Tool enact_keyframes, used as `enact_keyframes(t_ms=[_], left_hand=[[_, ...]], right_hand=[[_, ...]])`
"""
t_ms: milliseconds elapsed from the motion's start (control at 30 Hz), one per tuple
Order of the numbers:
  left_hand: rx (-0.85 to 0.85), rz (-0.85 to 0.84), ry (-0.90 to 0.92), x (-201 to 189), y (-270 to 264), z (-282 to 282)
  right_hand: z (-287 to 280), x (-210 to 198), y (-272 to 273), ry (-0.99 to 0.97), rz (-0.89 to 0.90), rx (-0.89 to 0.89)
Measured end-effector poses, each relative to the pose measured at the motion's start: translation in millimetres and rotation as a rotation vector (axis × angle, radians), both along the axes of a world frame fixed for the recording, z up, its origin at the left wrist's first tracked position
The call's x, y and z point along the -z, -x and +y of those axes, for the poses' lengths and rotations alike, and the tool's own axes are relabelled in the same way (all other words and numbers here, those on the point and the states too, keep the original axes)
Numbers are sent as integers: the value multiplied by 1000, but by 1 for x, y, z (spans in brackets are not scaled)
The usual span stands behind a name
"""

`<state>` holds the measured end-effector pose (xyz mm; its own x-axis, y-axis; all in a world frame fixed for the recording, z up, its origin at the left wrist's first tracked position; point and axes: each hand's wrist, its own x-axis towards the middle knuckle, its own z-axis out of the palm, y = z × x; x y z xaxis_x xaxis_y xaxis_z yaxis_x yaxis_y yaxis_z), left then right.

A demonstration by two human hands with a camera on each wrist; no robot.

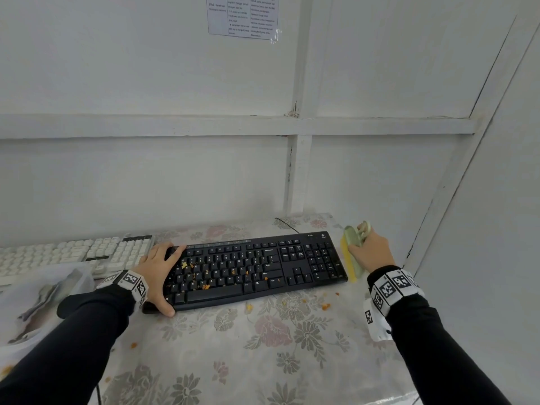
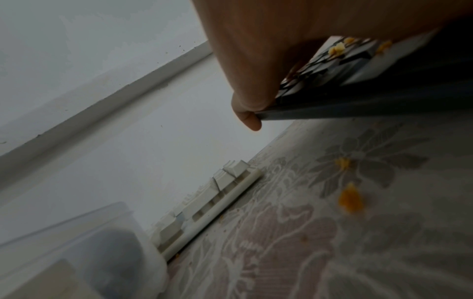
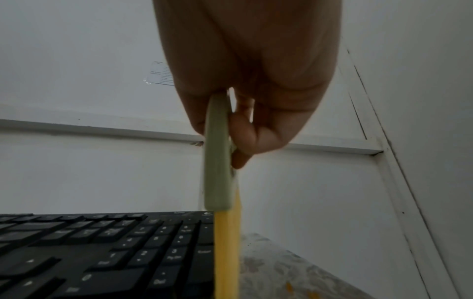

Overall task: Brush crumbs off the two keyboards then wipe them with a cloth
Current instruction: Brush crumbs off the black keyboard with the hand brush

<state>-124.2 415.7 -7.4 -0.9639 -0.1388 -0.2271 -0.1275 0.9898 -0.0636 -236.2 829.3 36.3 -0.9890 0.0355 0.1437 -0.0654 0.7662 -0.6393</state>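
White keyboard [image 1: 73, 252]: at the table's left edge, against the wall.
Left hand [image 1: 159, 273]: grips the left end of the black keyboard [image 1: 254, 267].
Crumbs [image 1: 187, 266]: orange, on its keys.
Right hand [image 1: 369, 249]: closed around a green-handled brush [image 1: 352, 252], touching the keyboard's right end.

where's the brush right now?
In the head view the brush is at the far right, gripped in the right hand just off the right end of the black keyboard, yellow bristles pointing down toward the floral tablecloth.
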Motion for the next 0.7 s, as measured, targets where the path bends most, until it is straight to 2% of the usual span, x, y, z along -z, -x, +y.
enact_keyframes(t_ms=[133,233,367,500,600,700], left_hand=[[2,1,8,0,0,0],[4,6,13,1,0,-1],[8,1,16,1,-1,0],[9,-2,17,-1,0,0],[10,-5,8,-1,0,0],[11,-3,1,-1,0,0]], right_hand=[[-11,1,0,61,18,-57],[-12,7,2,43,-25,-20],[-10,3,2,57,52,8],[-26,-9,1,104,105,-107],[-35,-2,2,-7,18,-127],[-29,4,0,-33,-80,-82]])
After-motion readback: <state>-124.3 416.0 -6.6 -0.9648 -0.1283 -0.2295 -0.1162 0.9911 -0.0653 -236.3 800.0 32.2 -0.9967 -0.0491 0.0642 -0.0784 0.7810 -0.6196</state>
